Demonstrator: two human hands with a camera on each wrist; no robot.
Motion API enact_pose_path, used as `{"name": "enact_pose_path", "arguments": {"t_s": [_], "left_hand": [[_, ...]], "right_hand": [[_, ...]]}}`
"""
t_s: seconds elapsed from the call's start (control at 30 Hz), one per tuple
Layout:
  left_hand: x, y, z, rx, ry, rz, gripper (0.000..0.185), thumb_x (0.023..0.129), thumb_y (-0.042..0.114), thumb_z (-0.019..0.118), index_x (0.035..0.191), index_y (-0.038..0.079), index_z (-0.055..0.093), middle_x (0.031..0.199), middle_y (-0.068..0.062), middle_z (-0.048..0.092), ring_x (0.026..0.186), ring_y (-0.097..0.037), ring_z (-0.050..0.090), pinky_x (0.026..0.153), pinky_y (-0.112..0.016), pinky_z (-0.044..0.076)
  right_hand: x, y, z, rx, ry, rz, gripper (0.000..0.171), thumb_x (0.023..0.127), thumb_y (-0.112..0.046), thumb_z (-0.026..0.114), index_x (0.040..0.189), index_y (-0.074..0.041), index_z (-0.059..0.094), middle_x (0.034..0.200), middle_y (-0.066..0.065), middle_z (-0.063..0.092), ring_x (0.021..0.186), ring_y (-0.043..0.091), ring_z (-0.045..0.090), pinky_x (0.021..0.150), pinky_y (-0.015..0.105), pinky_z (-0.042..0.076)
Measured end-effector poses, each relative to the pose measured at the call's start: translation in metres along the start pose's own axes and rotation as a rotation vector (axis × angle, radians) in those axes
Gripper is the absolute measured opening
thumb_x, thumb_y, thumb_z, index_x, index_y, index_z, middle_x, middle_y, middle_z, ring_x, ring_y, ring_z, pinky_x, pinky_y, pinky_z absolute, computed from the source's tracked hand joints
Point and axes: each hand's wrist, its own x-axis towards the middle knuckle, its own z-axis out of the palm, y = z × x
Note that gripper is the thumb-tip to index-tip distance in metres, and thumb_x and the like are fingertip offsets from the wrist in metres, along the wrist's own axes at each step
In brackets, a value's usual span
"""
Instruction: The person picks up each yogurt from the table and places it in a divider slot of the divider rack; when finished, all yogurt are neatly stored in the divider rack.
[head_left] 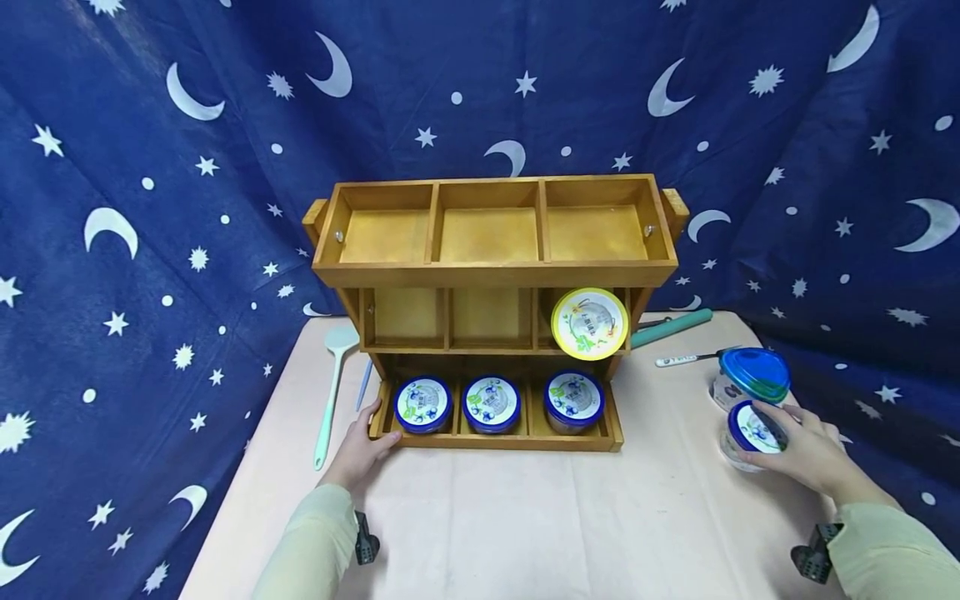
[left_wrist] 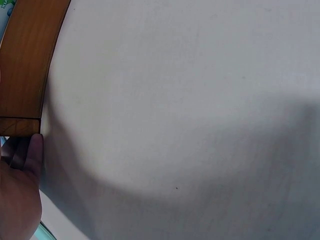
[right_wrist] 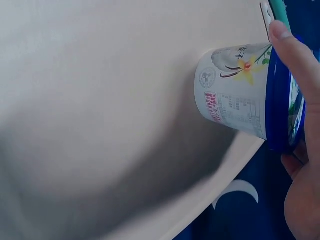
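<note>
item: blue-lidded tub (head_left: 748, 437), lid uppermost, long axis from base to lid roughly upright; whether its base touches the table (head_left: 525, 525) cannot be told. location: right side, just in front of a teal-and-blue-topped container (head_left: 752, 377).

right hand (head_left: 810, 447): grasps the tub about its lid, thumb and fingers on opposite sides.

left hand (head_left: 362, 448): grips the bottom front left corner of the wooden rack (head_left: 495, 277), well apart from the tub.

key relation: rack lies left of the held tub; right hand is the nearer to both tub and rack's right end.

rack contents: three similar tubs (head_left: 491, 404), bottom tier, one per compartment; yellow-rimmed tub (head_left: 590, 324), middle tier, right compartment.
</note>
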Motion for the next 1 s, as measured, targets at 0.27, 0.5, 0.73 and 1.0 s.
{"name": "enact_pose_path", "arguments": {"t_s": [0.27, 0.5, 0.73, 1.0], "left_hand": [[0.001, 0.002, 0.002, -0.015, 0.010, -0.006, 0.093, 0.078, 0.055, 0.067, 0.150, 0.021, 0.018, 0.145, -0.025, 0.028, 0.133, -0.041, 0.026, 0.107, -0.057, 0.022], [0.000, 0.001, 0.001, -0.007, 0.006, -0.013, 0.092, 0.080, 0.054, 0.067, 0.151, 0.021, 0.017, 0.145, -0.024, 0.027, 0.133, -0.041, 0.026, 0.107, -0.056, 0.020], [-0.002, 0.003, 0.000, -0.003, 0.005, 0.009, 0.090, 0.082, 0.050, 0.066, 0.150, 0.019, 0.018, 0.144, -0.025, 0.028, 0.133, -0.041, 0.026, 0.107, -0.056, 0.021], [-0.005, 0.007, -0.001, -0.010, 0.008, 0.015, 0.089, 0.082, 0.048, 0.067, 0.150, 0.018, 0.018, 0.145, -0.025, 0.026, 0.134, -0.041, 0.024, 0.108, -0.056, 0.020]], "right_hand": [[0.004, -0.020, 0.006, -0.007, 0.013, -0.024, 0.107, 0.067, -0.059, 0.075, 0.144, -0.004, 0.027, 0.129, 0.043, 0.018, 0.110, 0.064, 0.019, 0.076, 0.075, 0.028], [0.002, -0.031, 0.009, 0.009, -0.011, 0.000, 0.107, 0.068, -0.058, 0.075, 0.144, -0.003, 0.024, 0.128, 0.043, 0.017, 0.108, 0.062, 0.023, 0.077, 0.074, 0.032], [-0.001, -0.036, 0.019, 0.021, 0.073, -0.046, 0.101, 0.068, -0.054, 0.077, 0.140, 0.000, 0.031, 0.128, 0.041, 0.022, 0.109, 0.061, 0.022, 0.077, 0.071, 0.029], [0.000, -0.053, 0.023, 0.020, 0.042, -0.041, 0.102, 0.067, -0.057, 0.076, 0.140, -0.002, 0.031, 0.131, 0.041, 0.020, 0.112, 0.061, 0.022, 0.081, 0.075, 0.030]]}}
